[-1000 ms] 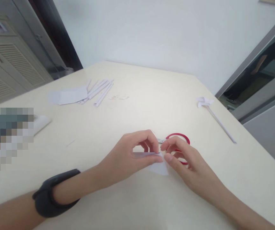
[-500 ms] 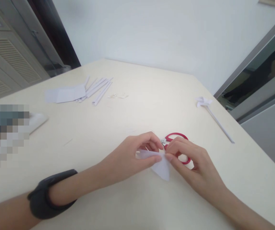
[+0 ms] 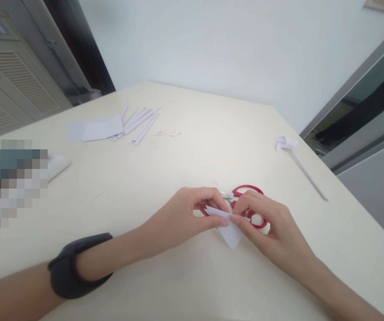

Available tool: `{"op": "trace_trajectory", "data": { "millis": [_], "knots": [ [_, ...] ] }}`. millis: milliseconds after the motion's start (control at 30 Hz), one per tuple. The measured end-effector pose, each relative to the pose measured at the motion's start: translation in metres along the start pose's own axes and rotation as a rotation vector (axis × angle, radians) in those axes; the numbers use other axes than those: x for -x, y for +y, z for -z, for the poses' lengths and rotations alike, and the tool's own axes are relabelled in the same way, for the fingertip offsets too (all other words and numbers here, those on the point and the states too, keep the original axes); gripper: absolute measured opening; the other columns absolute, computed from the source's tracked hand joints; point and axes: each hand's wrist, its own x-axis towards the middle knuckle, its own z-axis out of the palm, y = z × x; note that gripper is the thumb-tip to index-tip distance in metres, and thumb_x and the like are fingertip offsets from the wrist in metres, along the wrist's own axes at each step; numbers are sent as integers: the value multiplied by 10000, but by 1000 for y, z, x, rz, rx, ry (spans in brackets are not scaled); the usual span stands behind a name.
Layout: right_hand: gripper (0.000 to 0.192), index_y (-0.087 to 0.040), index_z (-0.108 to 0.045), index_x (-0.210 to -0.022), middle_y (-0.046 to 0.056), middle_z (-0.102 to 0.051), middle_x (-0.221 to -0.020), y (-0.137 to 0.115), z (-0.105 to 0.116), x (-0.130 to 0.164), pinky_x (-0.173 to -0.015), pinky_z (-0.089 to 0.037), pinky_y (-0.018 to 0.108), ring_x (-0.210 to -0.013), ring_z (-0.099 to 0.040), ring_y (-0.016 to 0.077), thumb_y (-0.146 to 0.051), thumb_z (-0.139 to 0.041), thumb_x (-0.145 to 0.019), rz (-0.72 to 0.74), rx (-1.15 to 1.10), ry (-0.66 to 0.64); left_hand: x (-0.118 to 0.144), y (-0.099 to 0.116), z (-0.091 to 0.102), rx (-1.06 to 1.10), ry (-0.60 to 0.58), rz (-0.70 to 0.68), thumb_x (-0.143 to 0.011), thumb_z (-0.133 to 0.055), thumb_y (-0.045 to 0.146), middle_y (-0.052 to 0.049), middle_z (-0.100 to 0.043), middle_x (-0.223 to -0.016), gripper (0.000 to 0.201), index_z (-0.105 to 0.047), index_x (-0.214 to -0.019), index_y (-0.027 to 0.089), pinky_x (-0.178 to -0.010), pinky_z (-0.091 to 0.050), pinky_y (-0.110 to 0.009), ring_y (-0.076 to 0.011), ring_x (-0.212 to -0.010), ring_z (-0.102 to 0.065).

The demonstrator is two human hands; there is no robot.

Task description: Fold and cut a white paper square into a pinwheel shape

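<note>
White paper [image 3: 233, 238], folded, with one corner pointing down toward the person, sits between both hands above the pale table [image 3: 165, 290]. From where I stand, the left hand [image 3: 181, 216] pinches it between thumb and fingers, and the right hand [image 3: 270, 218] pinches it close beside. Red-handled scissors [image 3: 247, 187] lie just behind the right hand, partly hidden. Farther right rests a paper pinwheel [image 3: 285, 143]; far left, flat sheets [image 3: 101, 129] lie against rolled paper sticks [image 3: 141, 121].

The left hand [image 3: 178, 218] hides the tips of the red-handled metal scissors [image 3: 235, 193] and part of the folded white paper [image 3: 231, 234]. Tiny pale bits [image 3: 167, 133], maybe scraps, are too small to tell.
</note>
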Motion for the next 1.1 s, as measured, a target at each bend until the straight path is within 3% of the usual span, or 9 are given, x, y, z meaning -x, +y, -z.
{"op": "trace_trajectory", "data": {
  "millis": [433, 633, 833, 1100],
  "knots": [
    [179, -177, -507, -712, -1, -519, -692, 4, -3, 0, -548, -334, 248, -619, -451, 119, -156, -487, -890, 50, 68, 73, -1, 5, 6, -5, 60, 48, -797, -609, 248, -12, -670, -833, 104, -664, -806, 161, -801, -474, -283, -155, -822, -621],
    [181, -182, -513, -718, 3, -529, -691, 3, -2, 2, -552, -336, 255, -614, -451, 125, -162, -478, -894, 31, 83, 80, -1, 5, 4, -10, 63, 78, -795, -605, 217, 5, -685, -760, 89, -672, -789, 158, -713, -501, -229, -125, -727, -633],
    [142, -184, -554, -764, 15, -564, -744, 2, -2, 1, -585, -364, 263, -662, -505, 139, -192, -490, -890, 8, 93, 31, -1, -7, 0, -32, 83, -10, -813, -597, 265, 27, -690, -777, 109, -669, -796, 186, -703, -489, -196, -112, -745, -641],
    [136, -176, -556, -731, 4, -543, -699, 3, -4, 1, -533, -341, 248, -627, -483, 126, -163, -527, -863, 21, 110, 60, -4, -7, 2, -128, 3, 26, -805, -582, 245, 18, -669, -700, 99, -646, -775, 176, -655, -481, -200, -115, -688, -636]
  ]
}}
